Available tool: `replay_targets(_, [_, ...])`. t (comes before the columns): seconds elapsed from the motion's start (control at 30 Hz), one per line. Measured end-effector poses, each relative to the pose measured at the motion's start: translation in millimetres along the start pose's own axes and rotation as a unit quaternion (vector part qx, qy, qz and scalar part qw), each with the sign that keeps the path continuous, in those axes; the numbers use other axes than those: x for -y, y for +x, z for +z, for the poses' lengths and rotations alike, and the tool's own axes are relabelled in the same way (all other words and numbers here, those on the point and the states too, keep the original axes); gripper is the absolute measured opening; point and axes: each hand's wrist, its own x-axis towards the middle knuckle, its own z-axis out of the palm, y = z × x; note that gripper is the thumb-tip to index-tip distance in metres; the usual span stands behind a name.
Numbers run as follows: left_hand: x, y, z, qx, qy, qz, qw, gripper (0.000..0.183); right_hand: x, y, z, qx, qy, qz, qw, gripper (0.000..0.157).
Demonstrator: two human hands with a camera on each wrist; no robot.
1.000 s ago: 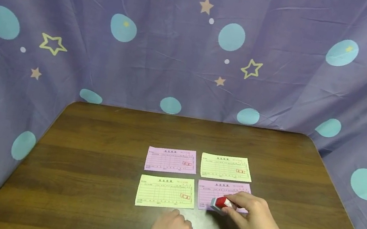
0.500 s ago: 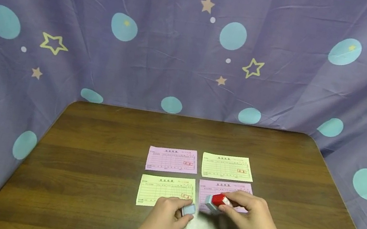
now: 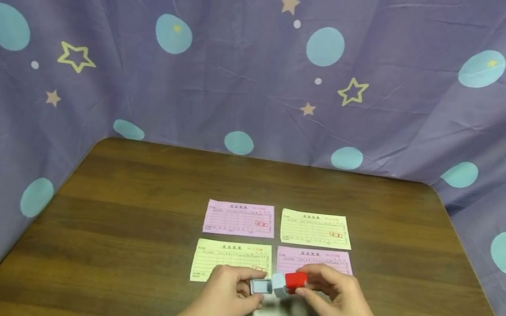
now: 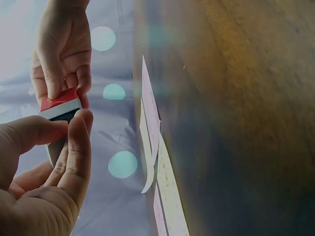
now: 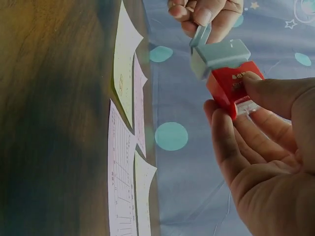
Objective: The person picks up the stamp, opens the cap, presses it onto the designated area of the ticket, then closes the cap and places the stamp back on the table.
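My right hand (image 3: 344,304) pinches a red stamp (image 3: 294,282) with a grey-blue base between thumb and fingers, tipped so the base faces left. In my left hand (image 3: 226,294) is the small grey-blue stamp cap (image 3: 261,286), pinched by thumb and fingertips, its hollow side up. Cap and base meet end to end in the head view; the right wrist view has the cap (image 5: 201,37) right at the edge of the base. Both hands are over the near edges of the lower yellow slip (image 3: 210,258) and lower pink slip (image 3: 312,256), covering parts of them.
Behind these lie an upper pink slip (image 3: 237,220) and an upper yellow slip (image 3: 313,230), each with a red rectangular mark at its right. All rest on a brown wooden table (image 3: 133,204). A purple curtain (image 3: 214,89) surrounds its back and sides.
The left hand has risen from the table and turned, bringing the cap up to the stamp. The right hand has tilted the stamp leftward off the lower pink slip.
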Motion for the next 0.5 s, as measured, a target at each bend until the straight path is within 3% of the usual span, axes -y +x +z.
replay_targets(0.33, [-0.8,-0.9,0.4,0.023,0.009,0.005,0.9997,0.043,-2.6,1.7,4.1,0.026,-0.002,-0.025,0.999,0.033])
replay_targets(0.5, [0.7,-0.1,0.9,0.03,0.016,0.03,0.999,0.044,-3.9,3.3,5.5,0.034,-0.006,-0.028,0.999,0.032])
